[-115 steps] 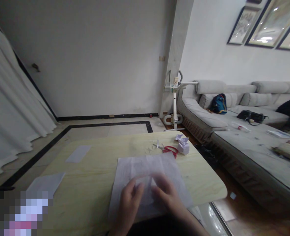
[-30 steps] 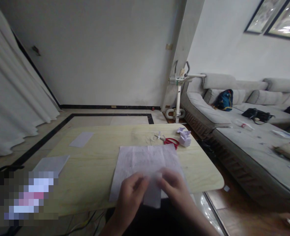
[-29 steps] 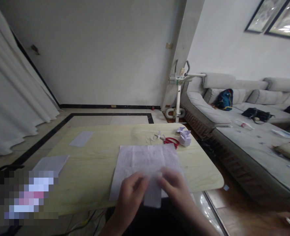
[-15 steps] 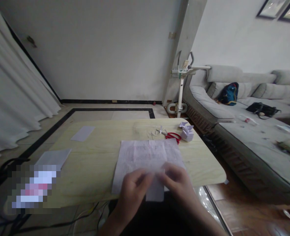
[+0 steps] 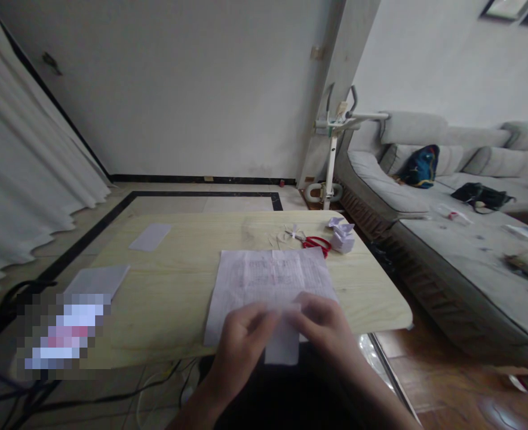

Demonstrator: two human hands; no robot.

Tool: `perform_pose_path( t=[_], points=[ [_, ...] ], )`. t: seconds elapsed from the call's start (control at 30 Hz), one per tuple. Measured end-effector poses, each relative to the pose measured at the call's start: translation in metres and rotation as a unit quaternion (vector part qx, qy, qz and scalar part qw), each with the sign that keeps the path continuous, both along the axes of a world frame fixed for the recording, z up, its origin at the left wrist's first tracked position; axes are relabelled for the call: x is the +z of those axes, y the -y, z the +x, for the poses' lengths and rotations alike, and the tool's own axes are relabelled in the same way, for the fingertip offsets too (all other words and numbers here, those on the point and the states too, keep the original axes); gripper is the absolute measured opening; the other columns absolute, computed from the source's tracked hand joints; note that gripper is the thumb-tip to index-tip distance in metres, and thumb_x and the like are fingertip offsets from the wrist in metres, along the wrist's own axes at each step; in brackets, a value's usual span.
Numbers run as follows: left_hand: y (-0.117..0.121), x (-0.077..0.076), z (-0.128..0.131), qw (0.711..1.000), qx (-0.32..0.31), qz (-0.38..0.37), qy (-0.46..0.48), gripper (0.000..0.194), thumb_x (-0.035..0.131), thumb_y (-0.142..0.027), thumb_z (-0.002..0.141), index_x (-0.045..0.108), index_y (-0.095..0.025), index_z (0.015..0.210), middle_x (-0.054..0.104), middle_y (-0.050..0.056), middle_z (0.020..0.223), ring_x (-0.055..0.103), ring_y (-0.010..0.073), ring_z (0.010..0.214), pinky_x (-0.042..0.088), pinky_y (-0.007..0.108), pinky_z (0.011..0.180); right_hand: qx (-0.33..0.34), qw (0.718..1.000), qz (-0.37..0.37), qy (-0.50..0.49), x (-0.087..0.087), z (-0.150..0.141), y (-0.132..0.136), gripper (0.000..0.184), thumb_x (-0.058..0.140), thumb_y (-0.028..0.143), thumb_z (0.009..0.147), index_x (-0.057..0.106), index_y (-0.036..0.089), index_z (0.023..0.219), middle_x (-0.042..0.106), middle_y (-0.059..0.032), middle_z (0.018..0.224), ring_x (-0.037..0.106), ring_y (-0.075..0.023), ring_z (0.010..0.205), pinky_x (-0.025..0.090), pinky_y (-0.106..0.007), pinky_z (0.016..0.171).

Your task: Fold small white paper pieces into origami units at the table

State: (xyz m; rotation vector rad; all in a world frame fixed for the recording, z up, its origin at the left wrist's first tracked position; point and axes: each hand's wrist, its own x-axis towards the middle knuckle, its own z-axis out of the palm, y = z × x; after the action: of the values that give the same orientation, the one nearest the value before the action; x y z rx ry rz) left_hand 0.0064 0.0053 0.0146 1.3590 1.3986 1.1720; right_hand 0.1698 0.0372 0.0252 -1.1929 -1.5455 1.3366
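Between my two hands is a narrow strip of white paper (image 5: 282,343), its upper end pinched and its lower end hanging past the table's near edge. My left hand (image 5: 245,334) grips the strip's left side with thumb and fingers closed. On its right side, my right hand (image 5: 321,322) pinches the same paper. The fingertips are slightly blurred. Beneath the hands a large creased sheet with faint print (image 5: 268,272) lies flat on the table. Just beyond it are red-handled scissors (image 5: 316,243) and a folded paper shape (image 5: 343,237).
The pale wooden table (image 5: 169,298) has rounded corners. Thin scraps (image 5: 279,240) lie by the scissor blades. At left are a small paper sheet (image 5: 150,237), another white sheet (image 5: 98,280) and a pixelated patch. A grey sofa (image 5: 461,263) stands to the right.
The view has shifted slightly, so the table and room sit a little higher. Both hands keep their pinch on the paper strip, with barely any movement.
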Motion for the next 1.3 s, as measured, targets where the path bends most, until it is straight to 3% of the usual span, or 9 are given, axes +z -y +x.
perform_pose_path(
  t=[0.47,0.97,1.3],
  points=[
    [-0.0002,-0.0023,-0.0012,0.999,-0.034,-0.02,0.01,0.031,0.056,-0.039,0.088,0.067,-0.017,0.069,0.06,-0.001,0.063,0.051,0.0127,0.06,0.041,0.019,0.052,-0.008,1.0,-0.007,-0.017,-0.003,-0.0004,0.0014,0.027,0.068,0.037,0.078,0.056,0.016,0.064,0.045,0.0046,0.056,0.041,-0.0106,0.053,0.03,-0.023,0.049],
    [-0.002,-0.0082,-0.0009,0.999,-0.017,-0.036,-0.003,0.034,0.057,-0.043,0.086,0.063,-0.016,0.067,0.051,-0.003,0.058,0.047,0.0122,0.058,0.037,0.019,0.051,-0.003,0.998,-0.037,-0.047,-0.0013,-0.0011,0.0017,0.03,0.07,0.039,0.077,0.056,0.016,0.064,0.045,0.005,0.055,0.041,-0.0101,0.052,0.03,-0.022,0.049],
    [-0.0031,-0.007,-0.0001,0.998,0.005,-0.046,0.045,0.037,0.058,-0.042,0.082,0.047,-0.019,0.055,0.039,-0.005,0.054,0.039,0.0105,0.053,0.033,0.018,0.045,-0.011,0.995,-0.068,-0.069,0.0026,-0.0058,0.0048,0.035,0.071,0.043,0.077,0.053,0.018,0.06,0.046,0.0046,0.055,0.043,-0.011,0.054,0.033,-0.022,0.051]
  ],
)
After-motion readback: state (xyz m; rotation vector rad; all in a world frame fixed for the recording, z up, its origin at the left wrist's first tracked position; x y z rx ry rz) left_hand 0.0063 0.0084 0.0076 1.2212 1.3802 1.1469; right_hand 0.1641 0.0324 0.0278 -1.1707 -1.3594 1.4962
